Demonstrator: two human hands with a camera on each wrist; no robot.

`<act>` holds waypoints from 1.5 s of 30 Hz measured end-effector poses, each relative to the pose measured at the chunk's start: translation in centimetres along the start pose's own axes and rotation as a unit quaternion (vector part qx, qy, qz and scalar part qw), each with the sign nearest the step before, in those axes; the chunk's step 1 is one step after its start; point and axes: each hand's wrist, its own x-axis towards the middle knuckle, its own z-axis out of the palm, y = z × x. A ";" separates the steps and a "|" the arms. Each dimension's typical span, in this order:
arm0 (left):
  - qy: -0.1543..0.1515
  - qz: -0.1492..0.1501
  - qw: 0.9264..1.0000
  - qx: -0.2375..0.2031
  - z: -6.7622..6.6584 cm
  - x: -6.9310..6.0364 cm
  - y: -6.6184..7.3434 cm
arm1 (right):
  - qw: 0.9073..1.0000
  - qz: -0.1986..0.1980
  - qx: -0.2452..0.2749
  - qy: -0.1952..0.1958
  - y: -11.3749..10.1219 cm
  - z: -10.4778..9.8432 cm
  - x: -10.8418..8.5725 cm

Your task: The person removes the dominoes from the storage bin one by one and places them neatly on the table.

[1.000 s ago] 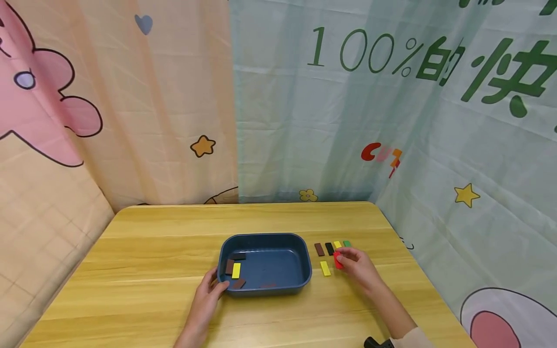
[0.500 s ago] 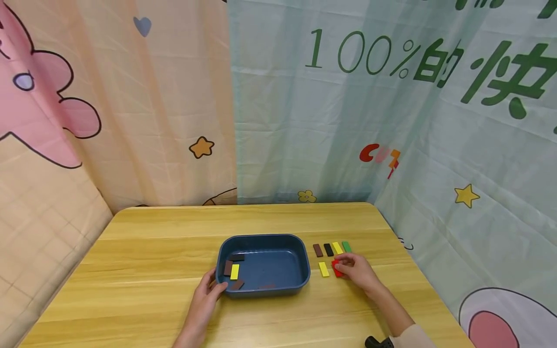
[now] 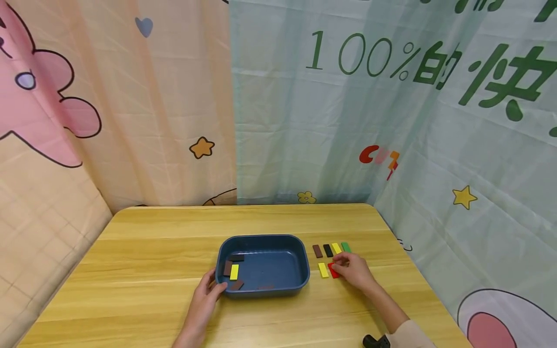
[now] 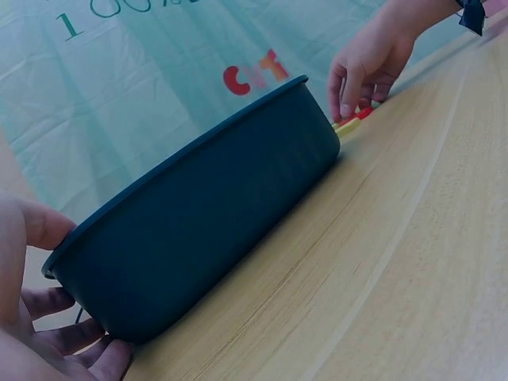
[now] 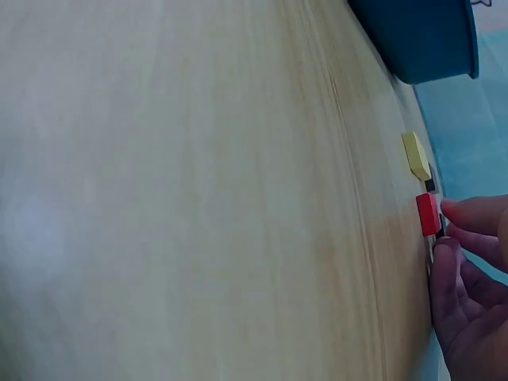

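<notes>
My left hand [image 3: 203, 299] grips the left end of a dark blue plastic tray [image 3: 278, 292], thumb at the rim and fingers against the outer wall, as the left wrist view shows. Right of the tray, my right hand [image 3: 356, 271] has its thumb and fingers bent at a red tile [image 3: 333, 270] lying flat on the table. A yellow tile [image 3: 323, 270] lies just left of the red one. Behind them runs a row of tiles: brown [image 3: 317, 251], black [image 3: 328, 250], yellow [image 3: 336, 248] and green [image 3: 345, 247].
Inside the tray's left part lie a yellow tile [image 3: 234, 272], a black tile [image 3: 237, 258] and brown tiles [image 3: 237, 285]. The wooden table [image 3: 165, 251] ends at printed curtains [image 3: 287, 145] behind and to the sides. A black device [image 3: 376, 341] sits at my right wrist.
My right hand has brought the red tile down and slid it left, close to the front yellow tile. The left hand keeps its hold on the tray.
</notes>
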 end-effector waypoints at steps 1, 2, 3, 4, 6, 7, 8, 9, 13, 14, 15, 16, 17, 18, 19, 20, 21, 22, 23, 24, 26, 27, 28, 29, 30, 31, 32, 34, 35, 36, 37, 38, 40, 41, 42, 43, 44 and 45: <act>0.000 -0.001 1.000 0.001 0.0 0.0 0.0 | 1.000 0.004 0.000 -0.001 0.0 -0.1 0.0; -0.001 -0.002 1.000 0.003 0.1 0.1 -0.1 | 1.000 0.006 0.002 -0.001 -0.1 -0.1 -0.1; -0.001 -0.003 1.000 0.004 0.1 0.1 0.0 | 1.000 0.009 0.005 -0.001 -0.1 -0.2 0.0; 0.000 -0.006 1.000 0.005 0.1 0.1 0.0 | 1.000 0.013 0.009 -0.002 -0.2 -0.3 0.0; 0.000 -0.007 1.000 0.005 0.2 0.0 0.0 | 1.000 0.014 0.013 -0.003 -0.3 -0.5 0.1; 0.000 -0.006 1.000 0.005 0.2 0.0 0.1 | 1.000 0.012 0.012 -0.002 -0.4 -0.6 0.1; 0.000 -0.004 1.000 0.003 0.2 -0.1 0.2 | 1.000 0.010 0.011 -0.001 -0.6 -0.7 0.2; 0.001 -0.003 1.000 0.001 0.2 -0.2 0.2 | 1.000 0.009 0.011 -0.001 -0.7 -0.7 0.2; 0.002 -0.002 1.000 0.000 0.1 -0.2 0.4 | 1.000 -0.001 0.002 -0.001 -1.5 -0.9 0.4; 0.001 -0.002 1.000 0.000 0.1 -0.2 0.4 | 1.000 -0.003 0.003 -0.004 -1.7 -0.9 0.5; 0.001 -0.002 1.000 0.000 0.2 -0.2 0.4 | 1.000 -0.001 0.005 -0.006 -1.8 -0.8 0.5; 0.001 -0.002 1.000 0.000 0.1 -0.2 0.5 | 1.000 -0.003 0.005 -0.008 -2.0 -0.7 0.6; 0.000 -0.002 1.000 0.001 0.1 -0.1 0.4 | 1.000 -0.004 0.005 -0.009 -2.2 -0.6 0.6; -0.001 -0.001 1.000 0.000 0.1 -0.1 0.4 | 1.000 -0.007 0.005 -0.011 -2.3 -0.5 0.7; -0.002 -0.001 1.000 0.001 0.1 -0.1 0.4 | 1.000 -0.007 0.006 -0.013 -2.5 -0.4 0.7; -0.003 0.000 1.000 0.001 0.1 0.0 0.4 | 1.000 -0.008 0.006 -0.014 -2.7 -0.4 0.8; -0.003 -0.001 1.000 0.002 0.1 0.0 0.3 | 1.000 -0.008 0.004 -0.014 -2.9 -0.2 0.8; -0.004 0.000 1.000 0.002 0.1 0.0 0.3 | 1.000 -0.011 0.003 -0.015 -3.1 -0.2 0.9; -0.003 0.000 1.000 0.002 0.1 0.1 0.2 | 1.000 -0.014 0.002 -0.016 -3.2 -0.1 1.0; -0.004 0.000 1.000 0.002 0.1 0.1 0.2 | 1.000 -0.018 -0.001 -0.016 -3.4 0.0 1.1; -0.003 0.003 1.000 0.002 0.1 0.1 0.1 | 1.000 -0.024 -0.002 -0.019 -3.7 0.1 1.2; -0.003 0.003 1.000 0.002 0.0 0.1 0.1 | 0.999 -0.030 -0.002 -0.021 -3.8 0.2 1.3; -0.003 0.004 1.000 0.002 0.0 0.1 0.1 | 0.999 -0.035 -0.001 -0.024 -4.0 0.2 1.4; -0.003 0.004 1.000 0.001 0.0 0.1 0.1 | 0.999 -0.039 -0.001 -0.027 -4.1 0.2 1.5; -0.003 0.004 1.000 0.001 0.0 0.1 0.1 | 0.999 -0.041 0.001 -0.029 -4.3 0.2 1.6; -0.003 0.004 1.000 0.000 0.0 0.1 0.1 | 0.998 -0.045 0.002 -0.033 -4.5 0.2 1.6; -0.003 0.004 1.000 -0.001 0.0 0.1 0.1 | 0.998 -0.047 0.003 -0.036 -4.7 0.1 1.7; -0.003 0.004 1.000 -0.001 0.1 0.0 0.2 | 0.998 -0.051 0.005 -0.041 -5.2 0.1 1.9; -0.002 0.003 1.000 -0.001 0.1 0.0 0.2 | 0.998 -0.054 0.005 -0.043 -5.5 0.1 2.0; -0.001 0.002 1.000 -0.001 0.1 0.0 0.3 | 0.997 -0.058 0.006 -0.047 -5.8 0.1 2.1; -0.001 0.003 1.000 0.000 0.1 -0.1 0.3 | 0.997 -0.062 0.005 -0.050 -6.1 0.1 2.3; 0.001 0.002 1.000 0.001 0.1 -0.1 0.3 | 0.996 -0.064 0.006 -0.055 -6.4 0.1 2.4; 0.003 0.000 1.000 0.003 0.1 -0.1 0.4 | 0.995 -0.075 0.007 -0.064 -7.0 0.0 2.6; 0.003 0.000 1.000 0.003 0.1 -0.1 0.4 | 0.994 -0.078 0.009 -0.069 -7.3 0.0 2.7; 0.003 0.002 1.000 0.003 0.1 -0.1 0.4 | 0.994 -0.082 0.010 -0.076 -7.5 0.0 2.8; 0.002 0.003 1.000 0.003 0.1 -0.1 0.4 | 0.993 -0.086 0.011 -0.079 -7.8 -0.1 2.9; 0.001 0.003 1.000 0.002 0.1 -0.1 0.3 | 0.992 -0.091 0.010 -0.081 -8.1 -0.1 3.0; 0.000 0.004 1.000 0.002 0.1 -0.1 0.3 | 0.992 -0.097 0.008 -0.084 -8.4 -0.1 3.1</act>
